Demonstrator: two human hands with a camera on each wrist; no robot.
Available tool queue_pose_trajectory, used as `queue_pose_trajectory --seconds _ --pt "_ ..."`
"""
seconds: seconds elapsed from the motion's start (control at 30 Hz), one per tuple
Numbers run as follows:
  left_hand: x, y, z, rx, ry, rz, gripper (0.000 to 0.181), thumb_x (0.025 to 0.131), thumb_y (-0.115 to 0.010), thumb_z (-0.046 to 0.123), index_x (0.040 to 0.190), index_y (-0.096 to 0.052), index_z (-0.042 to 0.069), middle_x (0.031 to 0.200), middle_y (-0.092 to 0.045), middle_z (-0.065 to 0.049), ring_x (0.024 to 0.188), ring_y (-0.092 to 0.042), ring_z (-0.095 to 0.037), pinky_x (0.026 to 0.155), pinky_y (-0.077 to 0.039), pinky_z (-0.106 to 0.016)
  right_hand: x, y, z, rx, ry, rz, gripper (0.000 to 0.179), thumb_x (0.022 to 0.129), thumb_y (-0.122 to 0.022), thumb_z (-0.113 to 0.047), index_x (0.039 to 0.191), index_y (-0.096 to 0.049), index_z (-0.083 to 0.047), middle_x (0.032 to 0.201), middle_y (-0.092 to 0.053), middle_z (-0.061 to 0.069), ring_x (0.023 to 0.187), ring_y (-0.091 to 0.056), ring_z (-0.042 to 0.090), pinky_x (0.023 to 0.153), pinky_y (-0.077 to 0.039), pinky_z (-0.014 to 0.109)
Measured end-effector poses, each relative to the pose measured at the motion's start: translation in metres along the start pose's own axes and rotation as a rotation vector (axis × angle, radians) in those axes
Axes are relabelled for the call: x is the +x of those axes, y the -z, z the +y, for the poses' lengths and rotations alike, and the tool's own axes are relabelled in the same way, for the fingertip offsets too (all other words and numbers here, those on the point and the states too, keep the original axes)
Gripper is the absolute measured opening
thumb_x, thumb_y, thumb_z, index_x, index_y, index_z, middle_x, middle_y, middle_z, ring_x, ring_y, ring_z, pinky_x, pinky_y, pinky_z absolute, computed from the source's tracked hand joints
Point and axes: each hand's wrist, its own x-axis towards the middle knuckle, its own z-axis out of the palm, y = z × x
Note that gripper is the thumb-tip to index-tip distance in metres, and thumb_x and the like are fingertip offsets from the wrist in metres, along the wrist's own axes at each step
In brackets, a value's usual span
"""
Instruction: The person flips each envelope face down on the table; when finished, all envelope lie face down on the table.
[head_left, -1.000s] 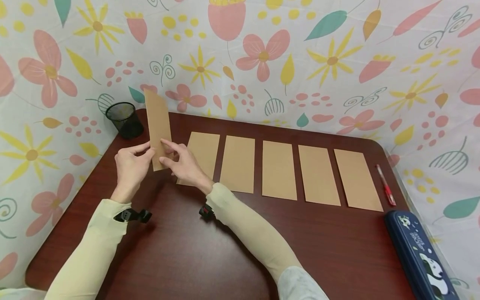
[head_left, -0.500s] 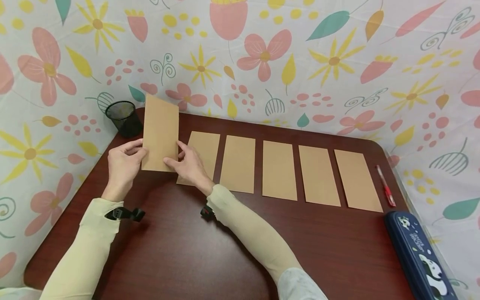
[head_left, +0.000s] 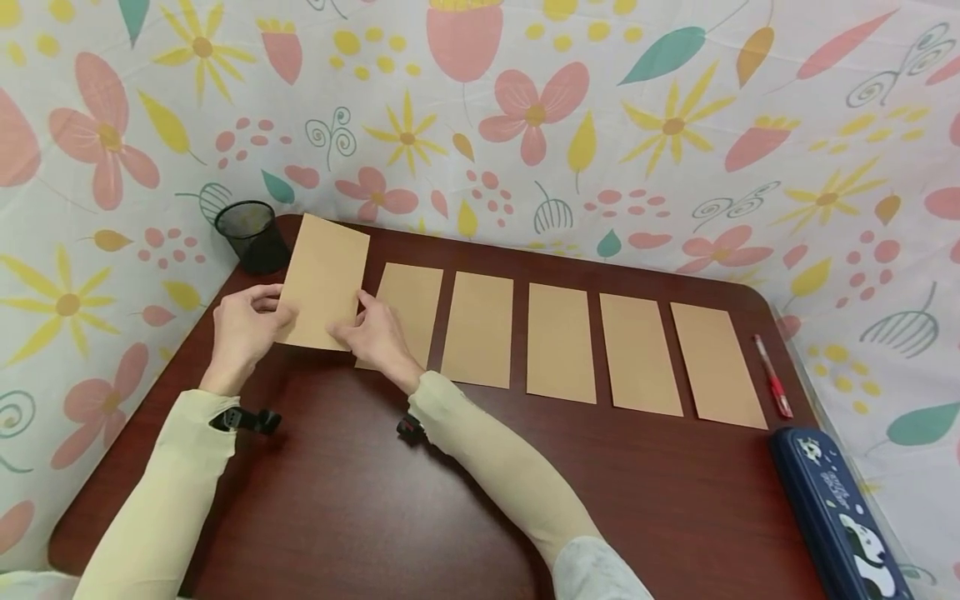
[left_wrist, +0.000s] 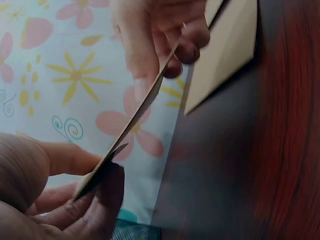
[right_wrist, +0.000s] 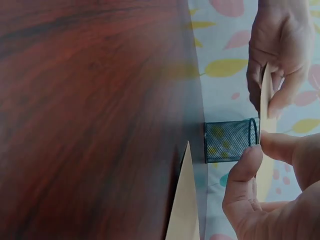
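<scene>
Both hands hold a brown paper envelope raised and tilted above the table's far left. My left hand pinches its lower left edge between thumb and fingers. At the lower right edge my right hand pinches it, thumb on the near face. Edge-on in the left wrist view, the envelope shows a small loose flap near the left fingers. Several like envelopes lie flat in a row to the right; the nearest envelope is partly hidden by my right hand.
A black mesh pen cup stands at the back left corner, beside the held envelope. On the right lie a red pen and a dark blue panda pencil case. A flowered cloth borders the dark wooden table.
The held envelope has turned from nearly edge-on to showing its broad face, then tipped back and lowered slightly. The left hand moved a little left. The row of envelopes stays put.
</scene>
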Motion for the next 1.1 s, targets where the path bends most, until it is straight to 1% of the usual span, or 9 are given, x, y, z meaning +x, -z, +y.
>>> queue_pose_trajectory --seconds 0.07,0.13,0.27,0.33,0.4,0.47,0.6,0.83,1.1 --pt "0.002 0.0 -0.003 0.055 -0.012 -0.013 0.042 0.099 -0.075 0.021 0.137 -0.074 0.003 0.114 -0.081 -0.022 0.09 -0.068 -0.006 0.065 -0.046 -0.012 0.003 -0.004 0.0 -0.023 -0.028 -0.007 0.087 0.093 -0.084 -0.036 0.167 -0.045 -0.014 0.078 -0.061 -0.007 0.063 -0.054 0.01 0.068 -0.047 0.026" --pt "0.005 0.0 -0.007 0.087 -0.003 -0.036 0.043 0.099 -0.074 0.022 0.137 -0.073 0.001 0.118 -0.078 -0.025 0.103 -0.067 -0.023 0.066 -0.046 -0.015 -0.001 -0.002 -0.008 -0.021 -0.052 -0.021 0.085 0.095 -0.084 -0.032 0.167 -0.044 -0.014 0.078 -0.066 0.0 0.058 -0.054 0.013 0.069 -0.049 0.027" --pt "0.012 -0.003 -0.014 0.118 0.034 -0.072 0.042 0.1 -0.074 0.023 0.135 -0.073 0.0 0.117 -0.076 -0.025 0.12 -0.061 -0.039 0.075 -0.046 -0.024 -0.006 -0.002 -0.019 -0.082 -0.05 0.002 0.079 0.094 -0.084 -0.027 0.163 -0.049 -0.009 0.106 -0.078 0.01 0.063 -0.062 0.012 0.076 -0.054 0.022" --pt "0.016 -0.004 -0.017 0.134 0.044 -0.078 0.042 0.099 -0.074 0.022 0.134 -0.073 -0.001 0.117 -0.076 -0.026 0.123 -0.06 -0.041 0.079 -0.046 -0.028 -0.006 -0.004 -0.021 -0.119 -0.045 0.01 0.072 0.094 -0.082 -0.022 0.158 -0.054 -0.006 0.106 -0.079 0.012 0.058 -0.062 0.011 0.07 -0.054 0.02" --pt "0.019 -0.005 -0.019 0.152 0.047 -0.079 0.042 0.099 -0.074 0.022 0.133 -0.073 -0.001 0.118 -0.076 -0.027 0.125 -0.059 -0.042 0.082 -0.046 -0.031 -0.005 -0.006 -0.023 -0.141 -0.044 0.001 0.06 0.093 -0.079 -0.016 0.148 -0.059 -0.002 0.092 -0.075 0.009 0.049 -0.059 0.012 0.057 -0.052 0.02" --pt "0.022 -0.006 -0.022 0.168 0.051 -0.085 0.042 0.098 -0.074 0.021 0.133 -0.073 -0.002 0.119 -0.076 -0.028 0.127 -0.057 -0.044 0.083 -0.045 -0.033 -0.002 -0.008 -0.025 -0.156 -0.05 -0.01 0.043 0.09 -0.075 -0.012 0.13 -0.064 -0.001 0.075 -0.067 0.005 0.041 -0.055 0.013 0.047 -0.048 0.021" --pt "0.027 -0.007 -0.028 0.188 0.078 -0.104 0.042 0.097 -0.073 0.019 0.133 -0.073 -0.003 0.12 -0.077 -0.029 0.124 -0.061 -0.044 0.084 -0.047 -0.035 0.009 -0.017 -0.022 -0.193 -0.067 -0.023 0.011 0.088 -0.073 -0.009 0.095 -0.065 -0.006 0.069 -0.059 0.002 0.039 -0.057 0.016 0.042 -0.049 0.026" --pt "0.032 -0.01 -0.034 0.218 0.117 -0.144 0.041 0.095 -0.072 0.017 0.131 -0.073 -0.003 0.12 -0.078 -0.027 0.116 -0.065 -0.041 0.084 -0.05 -0.036 0.047 -0.045 0.006 -0.343 -0.025 -0.028 0.025 0.087 -0.08 -0.017 0.069 -0.063 -0.013 0.07 -0.064 0.0 0.058 -0.06 0.015 0.052 -0.049 0.024" --pt "0.035 -0.015 -0.033 0.277 0.158 -0.139 0.043 0.093 -0.071 0.02 0.131 -0.074 0.0 0.13 -0.073 -0.028 0.115 -0.063 -0.045 0.086 -0.055 -0.049 0.063 -0.054 0.016 -0.352 -0.012 -0.091 0.028 0.079 -0.079 -0.007 0.056 -0.067 -0.016 0.052 -0.063 -0.003 0.049 -0.056 0.014 0.045 -0.044 0.024"
